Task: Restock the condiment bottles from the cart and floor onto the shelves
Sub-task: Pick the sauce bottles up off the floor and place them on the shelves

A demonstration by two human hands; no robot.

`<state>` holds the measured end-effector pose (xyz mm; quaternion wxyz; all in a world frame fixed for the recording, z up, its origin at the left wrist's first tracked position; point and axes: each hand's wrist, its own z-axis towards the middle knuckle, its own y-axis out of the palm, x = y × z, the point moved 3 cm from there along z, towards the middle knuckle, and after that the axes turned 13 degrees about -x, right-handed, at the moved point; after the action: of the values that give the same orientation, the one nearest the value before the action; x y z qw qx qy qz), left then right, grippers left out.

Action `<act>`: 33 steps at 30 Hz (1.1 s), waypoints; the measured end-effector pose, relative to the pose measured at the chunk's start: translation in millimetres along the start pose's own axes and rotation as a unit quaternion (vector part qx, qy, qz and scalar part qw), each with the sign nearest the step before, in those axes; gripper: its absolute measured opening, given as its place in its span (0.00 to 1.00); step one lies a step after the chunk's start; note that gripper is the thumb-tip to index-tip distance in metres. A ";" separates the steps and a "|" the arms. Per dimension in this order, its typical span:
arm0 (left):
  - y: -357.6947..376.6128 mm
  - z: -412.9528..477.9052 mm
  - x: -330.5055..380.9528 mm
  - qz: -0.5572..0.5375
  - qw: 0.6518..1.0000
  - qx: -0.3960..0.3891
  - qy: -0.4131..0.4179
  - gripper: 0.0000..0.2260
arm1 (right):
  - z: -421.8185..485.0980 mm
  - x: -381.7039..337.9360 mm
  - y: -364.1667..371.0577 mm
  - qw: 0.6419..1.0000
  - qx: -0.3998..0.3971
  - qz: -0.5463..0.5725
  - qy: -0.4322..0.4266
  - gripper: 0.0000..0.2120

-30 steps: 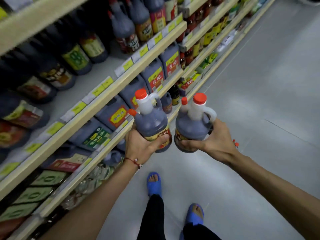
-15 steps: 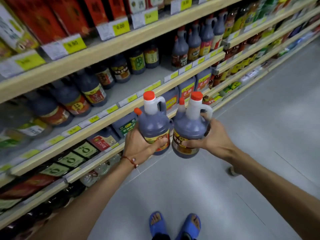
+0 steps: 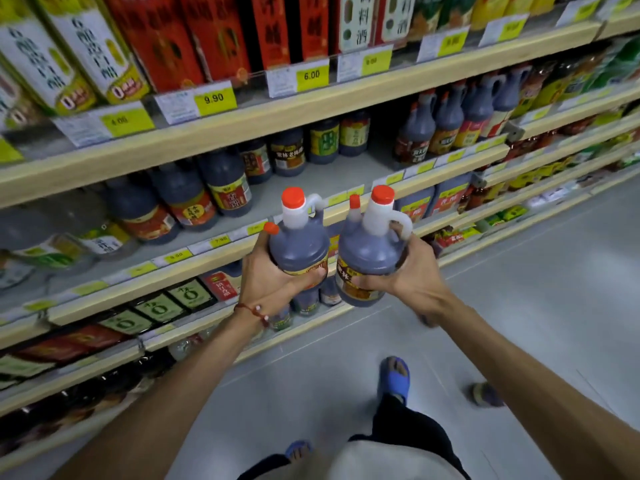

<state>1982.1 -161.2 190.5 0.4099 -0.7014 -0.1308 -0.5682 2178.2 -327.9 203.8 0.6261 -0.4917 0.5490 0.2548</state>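
The red-capped dark plastic jug (image 3: 299, 251) stands upright in my left hand (image 3: 266, 282), fingers curled round it, its twin jug (image 3: 369, 261) likewise in my right hand (image 3: 405, 275); the bare grey shelf board (image 3: 313, 183) lies beyond and above the fingertips, left nearer.

We see yellow price tags (image 3: 213, 98) in the upper middle, red cartons (image 3: 214, 32) along the top, grey floor (image 3: 536, 289) at right, and a blue sandal (image 3: 394, 377) at lower centre.

Dark bottles (image 3: 228, 190) on pale shelf (image 3: 329, 176)
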 end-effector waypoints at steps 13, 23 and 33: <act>52.3 56.7 22.0 0.055 0.972 0.211 -0.088 0.35 | 127.4 3.4 -77.7 0.981 -0.176 -0.058 -0.062 0.39; 37.9 90.0 5.8 0.027 0.979 0.193 -0.055 0.36 | 158.1 -3.6 -73.6 0.981 -0.161 -0.064 -0.087 0.39; -4.0 143.4 -20.6 0.068 0.986 0.147 0.036 0.34 | 169.2 6.9 -37.5 0.991 -0.079 -0.027 -0.107 0.39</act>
<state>2071.8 -49.0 171.0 0.5511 -0.6200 -0.1503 -0.5379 2286.1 -192.5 195.3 0.6470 -0.5240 0.4439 0.3312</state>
